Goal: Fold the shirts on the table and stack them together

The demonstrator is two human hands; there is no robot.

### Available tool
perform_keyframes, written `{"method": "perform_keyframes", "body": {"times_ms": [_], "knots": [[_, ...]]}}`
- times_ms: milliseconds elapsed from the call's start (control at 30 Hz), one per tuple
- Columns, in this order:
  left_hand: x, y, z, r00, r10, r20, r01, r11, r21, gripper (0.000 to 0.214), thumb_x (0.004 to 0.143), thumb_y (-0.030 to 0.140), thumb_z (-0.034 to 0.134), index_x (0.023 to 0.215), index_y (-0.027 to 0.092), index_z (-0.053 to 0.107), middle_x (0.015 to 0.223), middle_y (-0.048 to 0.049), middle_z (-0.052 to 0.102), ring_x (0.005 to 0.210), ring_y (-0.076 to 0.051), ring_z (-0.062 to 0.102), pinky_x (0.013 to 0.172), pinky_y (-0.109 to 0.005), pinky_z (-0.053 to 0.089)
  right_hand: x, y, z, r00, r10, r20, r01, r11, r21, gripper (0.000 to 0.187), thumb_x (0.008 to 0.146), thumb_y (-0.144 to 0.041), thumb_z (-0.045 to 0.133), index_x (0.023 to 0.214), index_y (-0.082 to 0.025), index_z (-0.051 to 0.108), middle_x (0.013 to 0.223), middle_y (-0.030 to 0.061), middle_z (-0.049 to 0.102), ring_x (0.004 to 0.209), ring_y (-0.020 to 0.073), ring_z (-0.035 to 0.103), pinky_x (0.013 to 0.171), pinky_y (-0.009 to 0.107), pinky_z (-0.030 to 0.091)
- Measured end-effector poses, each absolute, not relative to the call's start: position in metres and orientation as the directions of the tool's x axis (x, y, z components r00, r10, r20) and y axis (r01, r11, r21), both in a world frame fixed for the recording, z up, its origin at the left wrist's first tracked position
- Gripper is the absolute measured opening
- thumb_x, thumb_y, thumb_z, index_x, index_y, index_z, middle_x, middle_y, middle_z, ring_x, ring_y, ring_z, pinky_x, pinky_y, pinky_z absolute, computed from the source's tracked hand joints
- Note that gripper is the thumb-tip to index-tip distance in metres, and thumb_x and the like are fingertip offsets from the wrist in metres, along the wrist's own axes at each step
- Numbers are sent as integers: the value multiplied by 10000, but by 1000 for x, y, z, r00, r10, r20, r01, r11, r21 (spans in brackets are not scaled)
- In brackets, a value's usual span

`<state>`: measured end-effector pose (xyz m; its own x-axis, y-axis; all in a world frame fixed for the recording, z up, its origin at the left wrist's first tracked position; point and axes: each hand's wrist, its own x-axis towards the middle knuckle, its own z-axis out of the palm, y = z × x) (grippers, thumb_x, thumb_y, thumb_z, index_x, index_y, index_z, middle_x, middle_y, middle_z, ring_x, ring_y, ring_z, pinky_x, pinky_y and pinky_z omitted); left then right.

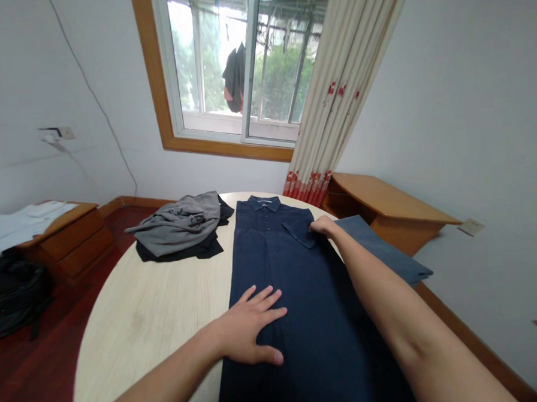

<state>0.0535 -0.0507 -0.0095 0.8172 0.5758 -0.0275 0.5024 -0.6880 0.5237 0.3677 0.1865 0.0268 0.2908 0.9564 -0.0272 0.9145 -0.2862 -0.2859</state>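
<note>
A dark navy shirt (295, 277) lies lengthwise on the pale round table (153, 327), its collar at the far end and its buttons facing up. My left hand (252, 325) rests flat on the shirt's lower left part, fingers spread. At the upper right edge, my right hand (324, 225) has its fingers closed on the shirt's sleeve, which is turned inward over the front. The near end of the shirt runs out of the bottom of the view.
Grey and black clothes (184, 223) lie heaped at the table's far left. A folded blue-grey garment (383, 249) sits on the right edge, by a wooden desk (385, 201). Behind the table hangs a curtain (343, 89). A black bag (12, 292) stands at left.
</note>
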Motion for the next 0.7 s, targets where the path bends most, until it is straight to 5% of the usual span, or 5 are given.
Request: {"method": "perform_keyframes", "body": {"times_ms": [267, 367, 533, 700], "knots": [[52, -51, -11, 820, 572, -20, 497, -693, 522, 903, 797, 742, 592, 1515, 231, 392, 1624, -139, 185, 1508, -347, 141, 1208, -608, 68, 292, 194, 45, 123, 980, -157, 845, -186, -502, 119, 761, -182, 685, 690, -89, 667, 417, 3, 491, 413, 143, 516, 399, 217, 386], [52, -50, -13, 826, 564, -5, 485, -705, 518, 872, 822, 719, 580, 1518, 231, 385, 1625, -140, 181, 1508, -348, 141, 1205, -614, 80, 272, 199, 34, 91, 976, -196, 845, -180, -504, 158, 800, -219, 684, 714, -86, 678, 451, 26, 554, 443, 148, 566, 444, 219, 454], [53, -51, -12, 810, 586, 7, 494, -689, 530, 836, 834, 704, 583, 1503, 234, 408, 1619, -138, 227, 1503, -348, 172, 1200, -632, 105, 278, 209, 18, 51, 992, -117, 876, -101, -471, 264, 887, -307, 622, 1042, -117, 721, 862, 113, 751, 806, 201, 725, 740, 274, 564], [70, -67, -6, 804, 588, 89, 475, -726, 498, 715, 920, 639, 510, 1510, 255, 386, 1591, -130, 329, 1470, -333, 296, 1194, -626, 183, 300, 219, 7, -41, 999, 21, 933, 46, -358, 390, 910, -291, 573, 1276, -186, 658, 1308, 96, 658, 1236, 213, 591, 1054, 281, 422]]}}
